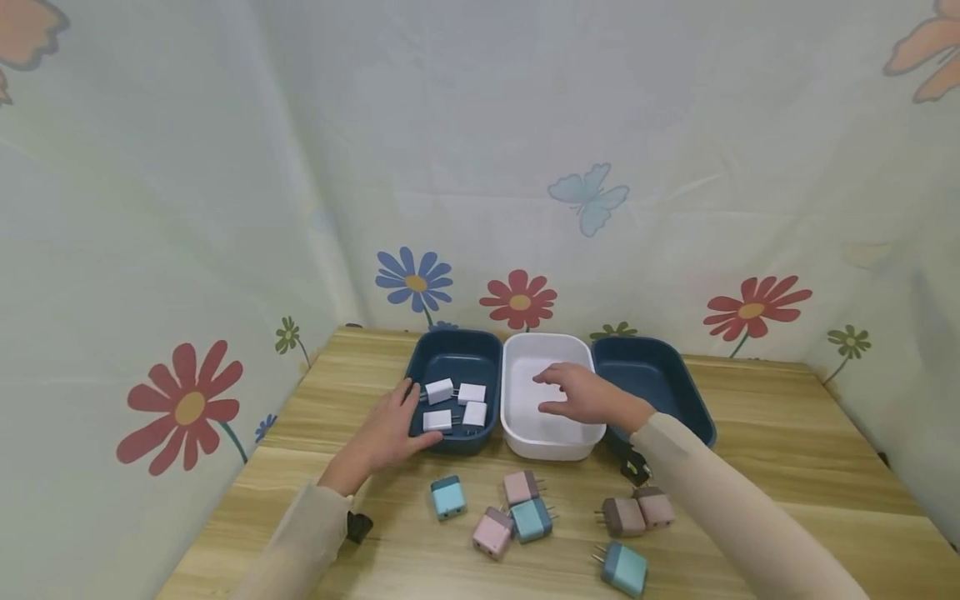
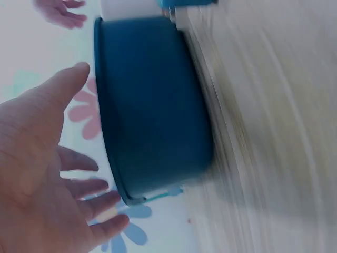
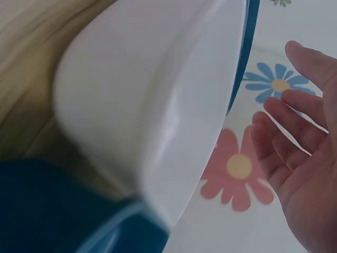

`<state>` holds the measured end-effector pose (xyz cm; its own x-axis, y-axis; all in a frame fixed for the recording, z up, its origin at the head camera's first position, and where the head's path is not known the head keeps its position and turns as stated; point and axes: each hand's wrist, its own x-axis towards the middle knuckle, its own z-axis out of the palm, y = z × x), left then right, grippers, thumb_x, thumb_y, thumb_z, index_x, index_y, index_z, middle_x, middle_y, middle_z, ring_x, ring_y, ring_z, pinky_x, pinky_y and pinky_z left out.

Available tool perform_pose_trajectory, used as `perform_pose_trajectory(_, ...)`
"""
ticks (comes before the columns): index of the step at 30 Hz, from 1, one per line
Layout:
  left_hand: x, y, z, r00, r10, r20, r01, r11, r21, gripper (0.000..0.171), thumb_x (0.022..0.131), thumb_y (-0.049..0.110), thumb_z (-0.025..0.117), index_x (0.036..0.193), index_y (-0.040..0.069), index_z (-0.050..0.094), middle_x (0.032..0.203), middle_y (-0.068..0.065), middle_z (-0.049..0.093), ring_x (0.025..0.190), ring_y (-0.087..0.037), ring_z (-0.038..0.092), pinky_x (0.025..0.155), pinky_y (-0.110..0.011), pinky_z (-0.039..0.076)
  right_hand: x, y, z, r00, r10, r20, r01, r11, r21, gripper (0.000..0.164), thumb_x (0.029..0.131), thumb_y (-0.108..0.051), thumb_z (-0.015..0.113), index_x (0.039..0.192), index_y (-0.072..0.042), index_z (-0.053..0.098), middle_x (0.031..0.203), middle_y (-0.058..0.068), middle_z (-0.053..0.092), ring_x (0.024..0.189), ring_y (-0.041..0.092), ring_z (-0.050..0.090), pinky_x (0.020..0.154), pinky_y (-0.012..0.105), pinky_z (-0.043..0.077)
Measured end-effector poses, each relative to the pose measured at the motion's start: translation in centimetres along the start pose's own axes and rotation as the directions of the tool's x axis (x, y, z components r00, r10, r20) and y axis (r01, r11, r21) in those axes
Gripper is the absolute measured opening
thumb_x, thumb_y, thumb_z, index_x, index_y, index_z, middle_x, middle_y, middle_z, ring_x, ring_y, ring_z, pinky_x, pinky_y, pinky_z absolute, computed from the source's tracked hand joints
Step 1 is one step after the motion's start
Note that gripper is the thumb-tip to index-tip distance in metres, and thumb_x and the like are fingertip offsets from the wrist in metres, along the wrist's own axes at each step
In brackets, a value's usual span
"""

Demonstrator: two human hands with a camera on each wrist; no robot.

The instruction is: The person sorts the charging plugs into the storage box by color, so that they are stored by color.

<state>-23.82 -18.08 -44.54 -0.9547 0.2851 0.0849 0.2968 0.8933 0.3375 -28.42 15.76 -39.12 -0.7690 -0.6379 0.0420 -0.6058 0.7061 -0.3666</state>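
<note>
In the head view, several white charger plugs lie in the left dark blue bin. My left hand is spread at that bin's near left rim, its fingers holding nothing. Over the white bin hovers my right hand, fingers loosely bent, with nothing in them. The left wrist view shows the left hand beside the blue bin's wall, fingers apart. In the right wrist view the right hand is above the white bin's rim, palm bare.
A second dark blue bin stands on the right, partly behind my right arm. In front of the bins lie pink plugs and blue plugs, several in all, on the wooden table. A patterned curtain hangs behind.
</note>
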Motion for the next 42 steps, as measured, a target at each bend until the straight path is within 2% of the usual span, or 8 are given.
perform_pose_trajectory(5, -1.1, 1.5, -0.3, 0.988, 0.153, -0.02, -0.153, 0.988, 0.008, 0.065, 0.086, 0.043, 0.066, 0.133, 0.001, 0.052, 0.136, -0.017, 0.048, 0.124, -0.033, 0.045, 0.1, -0.049, 0.038, -1.7, 1.3, -0.1, 0.997, 0.077, -0.025, -0.077, 0.997, -0.02, 0.057, 0.085, -0.035, 0.071, 0.132, -0.007, 0.054, 0.134, 0.011, 0.052, 0.126, 0.03, 0.044, 0.099, 0.048, 0.038)
perform_pose_trajectory(12, -2.6, 3.0, -0.1, 0.927, 0.374, -0.038, -0.374, 0.928, 0.0, 0.038, 0.085, 0.032, 0.071, 0.114, 0.008, 0.066, 0.114, -0.004, 0.063, 0.107, -0.02, 0.058, 0.091, -0.039, 0.047, -3.1, 3.0, 0.4, 0.991, 0.128, -0.033, -0.129, 0.991, -0.02, 0.07, 0.085, -0.044, 0.067, 0.14, -0.006, 0.045, 0.142, 0.014, 0.041, 0.131, 0.033, 0.036, 0.101, 0.052, 0.035)
perform_pose_trajectory(18, -3.1, 3.9, 0.2, 0.88, 0.474, -0.013, -0.474, 0.879, -0.053, 0.034, 0.084, 0.028, 0.071, 0.111, 0.006, 0.068, 0.11, -0.002, 0.063, 0.103, -0.017, 0.059, 0.09, -0.034, 0.047, -4.1, 3.9, 1.0, 0.982, 0.191, 0.001, -0.191, 0.982, 0.001, 0.087, 0.079, -0.053, 0.07, 0.143, -0.003, 0.039, 0.146, 0.018, 0.035, 0.133, 0.037, 0.031, 0.101, 0.055, 0.033)
perform_pose_trajectory(23, -3.5, 4.4, 0.7, 0.874, 0.465, 0.141, -0.458, 0.885, -0.082, 0.041, 0.084, 0.033, 0.071, 0.114, 0.006, 0.066, 0.111, -0.002, 0.063, 0.103, -0.016, 0.058, 0.089, -0.033, 0.047, -4.7, 4.9, 1.6, 0.983, 0.185, 0.017, -0.185, 0.983, -0.006, 0.095, 0.076, -0.053, 0.073, 0.145, 0.0, 0.033, 0.149, 0.02, 0.028, 0.134, 0.04, 0.028, 0.102, 0.057, 0.031)
perform_pose_trajectory(27, -3.6, 4.3, 1.4, 0.869, 0.443, 0.218, -0.441, 0.895, -0.063, 0.048, 0.08, 0.037, 0.074, 0.116, 0.008, 0.065, 0.113, -0.001, 0.062, 0.103, -0.015, 0.057, 0.088, -0.031, 0.047, -4.9, 5.4, 1.8, 0.982, 0.185, 0.03, -0.184, 0.983, -0.016, 0.101, 0.074, -0.056, 0.073, 0.145, 0.002, 0.031, 0.151, 0.021, 0.024, 0.134, 0.041, 0.026, 0.102, 0.058, 0.03)
perform_pose_trajectory(30, -3.7, 4.0, 1.9, 0.861, 0.451, 0.237, -0.453, 0.89, -0.051, 0.051, 0.076, 0.037, 0.077, 0.116, 0.008, 0.065, 0.115, -0.003, 0.061, 0.103, -0.016, 0.056, 0.086, -0.03, 0.047, -5.0, 5.6, 1.8, 0.979, 0.198, 0.046, -0.197, 0.98, -0.022, 0.106, 0.071, -0.061, 0.072, 0.146, 0.002, 0.029, 0.152, 0.021, 0.021, 0.136, 0.041, 0.024, 0.103, 0.057, 0.029)
perform_pose_trajectory(37, -3.7, 3.3, 2.4, 0.864, 0.415, 0.284, -0.415, 0.908, -0.064, 0.058, 0.072, 0.038, 0.081, 0.12, 0.01, 0.063, 0.12, -0.003, 0.058, 0.107, -0.017, 0.054, 0.089, -0.031, 0.046, -5.3, 5.9, 2.0, 0.977, 0.2, 0.072, -0.199, 0.98, -0.023, 0.108, 0.072, -0.062, 0.07, 0.146, 0.004, 0.027, 0.153, 0.021, 0.018, 0.137, 0.039, 0.022, 0.104, 0.055, 0.027)
perform_pose_trajectory(42, -3.7, 3.0, 2.4, 0.856, 0.43, 0.289, -0.427, 0.901, -0.076, 0.058, 0.072, 0.036, 0.081, 0.121, 0.009, 0.063, 0.121, -0.003, 0.058, 0.108, -0.018, 0.054, 0.09, -0.032, 0.045, -5.5, 5.9, 1.9, 0.975, 0.203, 0.084, -0.202, 0.979, -0.025, 0.109, 0.071, -0.063, 0.069, 0.146, 0.004, 0.028, 0.154, 0.02, 0.017, 0.138, 0.038, 0.021, 0.105, 0.054, 0.028)
